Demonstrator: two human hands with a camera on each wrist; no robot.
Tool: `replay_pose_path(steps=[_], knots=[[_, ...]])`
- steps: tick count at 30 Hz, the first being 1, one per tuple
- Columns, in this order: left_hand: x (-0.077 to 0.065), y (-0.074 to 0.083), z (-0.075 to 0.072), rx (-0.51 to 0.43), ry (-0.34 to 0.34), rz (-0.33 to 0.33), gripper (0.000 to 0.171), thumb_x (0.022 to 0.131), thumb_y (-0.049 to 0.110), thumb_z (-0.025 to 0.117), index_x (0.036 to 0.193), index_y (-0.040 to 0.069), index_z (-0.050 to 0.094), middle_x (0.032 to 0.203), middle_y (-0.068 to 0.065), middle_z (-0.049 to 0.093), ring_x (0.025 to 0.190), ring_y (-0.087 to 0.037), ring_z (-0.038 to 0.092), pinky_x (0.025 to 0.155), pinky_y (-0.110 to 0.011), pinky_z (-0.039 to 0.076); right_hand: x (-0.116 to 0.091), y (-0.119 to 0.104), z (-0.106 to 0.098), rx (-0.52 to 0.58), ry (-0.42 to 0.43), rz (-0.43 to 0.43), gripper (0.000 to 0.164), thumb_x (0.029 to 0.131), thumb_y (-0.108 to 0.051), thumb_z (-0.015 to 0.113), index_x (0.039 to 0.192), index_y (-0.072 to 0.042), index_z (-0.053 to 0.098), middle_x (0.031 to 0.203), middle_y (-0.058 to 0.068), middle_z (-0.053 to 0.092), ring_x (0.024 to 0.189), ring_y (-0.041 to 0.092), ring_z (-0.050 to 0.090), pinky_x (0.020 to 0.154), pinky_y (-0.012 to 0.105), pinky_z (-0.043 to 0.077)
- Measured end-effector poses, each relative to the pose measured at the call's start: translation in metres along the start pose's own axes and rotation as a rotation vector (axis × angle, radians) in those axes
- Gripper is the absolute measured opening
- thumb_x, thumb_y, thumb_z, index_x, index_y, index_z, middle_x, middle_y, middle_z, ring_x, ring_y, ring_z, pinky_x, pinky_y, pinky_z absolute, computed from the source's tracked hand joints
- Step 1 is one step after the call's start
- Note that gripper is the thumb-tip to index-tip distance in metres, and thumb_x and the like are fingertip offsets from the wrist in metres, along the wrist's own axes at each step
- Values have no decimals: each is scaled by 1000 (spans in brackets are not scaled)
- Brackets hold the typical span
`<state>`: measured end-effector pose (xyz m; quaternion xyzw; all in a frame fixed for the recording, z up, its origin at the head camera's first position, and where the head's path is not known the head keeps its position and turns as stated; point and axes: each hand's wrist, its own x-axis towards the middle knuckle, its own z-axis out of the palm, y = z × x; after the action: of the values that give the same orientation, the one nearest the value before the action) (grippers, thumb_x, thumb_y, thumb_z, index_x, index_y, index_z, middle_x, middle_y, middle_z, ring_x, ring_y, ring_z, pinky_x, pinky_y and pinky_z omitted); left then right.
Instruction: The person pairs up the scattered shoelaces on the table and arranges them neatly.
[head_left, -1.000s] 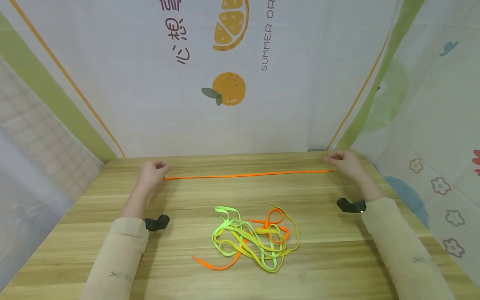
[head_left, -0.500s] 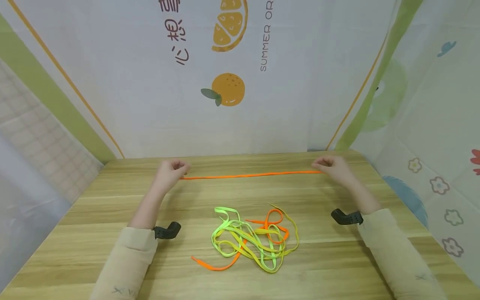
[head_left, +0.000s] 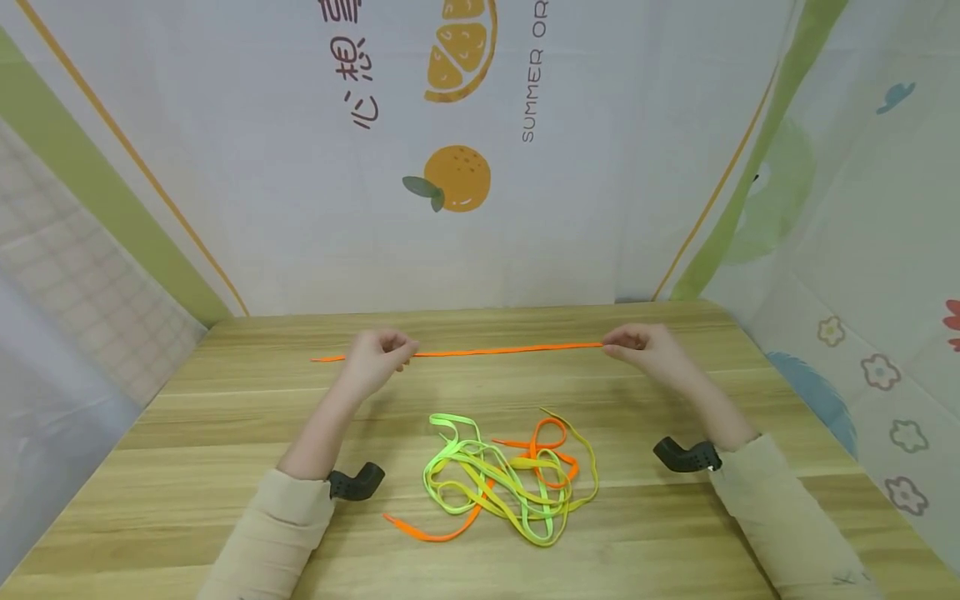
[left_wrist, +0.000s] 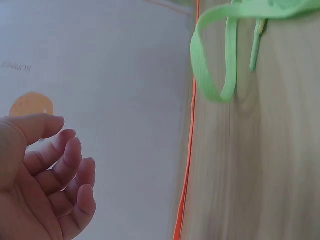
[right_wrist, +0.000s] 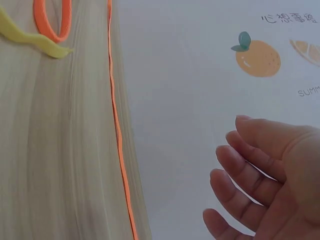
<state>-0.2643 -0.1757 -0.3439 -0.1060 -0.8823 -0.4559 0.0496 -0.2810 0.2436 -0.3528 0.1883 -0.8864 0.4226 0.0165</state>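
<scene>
A straight orange shoelace (head_left: 502, 350) lies across the back of the wooden table. My left hand (head_left: 372, 364) overlaps it in the head view, with the left tip showing beyond the hand. My right hand (head_left: 654, 354) is at the lace's right end in that view. In the left wrist view, the fingers (left_wrist: 72, 150) curl loosely, apart from the lace and with nothing between them. The right wrist view likewise shows loosely bent fingers (right_wrist: 225, 185), holding nothing, to one side of the orange lace (right_wrist: 116, 120).
Nearer the front lies a tangled heap of laces: a green lace (head_left: 453, 416), a yellow lace (head_left: 595, 467) and an orange lace (head_left: 431, 536). A printed white cloth (head_left: 547, 225) rises behind the table (head_left: 225, 517). Each wrist carries a black camera mount (head_left: 357, 483).
Both hands have moved inward over the straight orange lace, the left hand farther than the right. The lace's left tip has come into view. The tangled heap has stayed put.
</scene>
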Motion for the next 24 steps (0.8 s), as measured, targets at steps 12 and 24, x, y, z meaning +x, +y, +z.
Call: replay_pose_path(steps=[12,24], knots=[[-11,25,25,-117,-121,0,22,87,30,60,91,9,66,77,-11,62,74,-35,58,65,-44,47,-8,-20,10,4,-41,-24,28,84,-32,63,102,-10,65,97,5,64,85,20,56,69,34,47],[-19,37,49,-115,-265,-19,17,86,24,62,89,9,67,78,-14,64,72,-35,59,67,-43,47,-12,-32,22,18,-111,-55,22,82,-25,67,99,-12,66,93,3,64,81,19,58,69,35,47]])
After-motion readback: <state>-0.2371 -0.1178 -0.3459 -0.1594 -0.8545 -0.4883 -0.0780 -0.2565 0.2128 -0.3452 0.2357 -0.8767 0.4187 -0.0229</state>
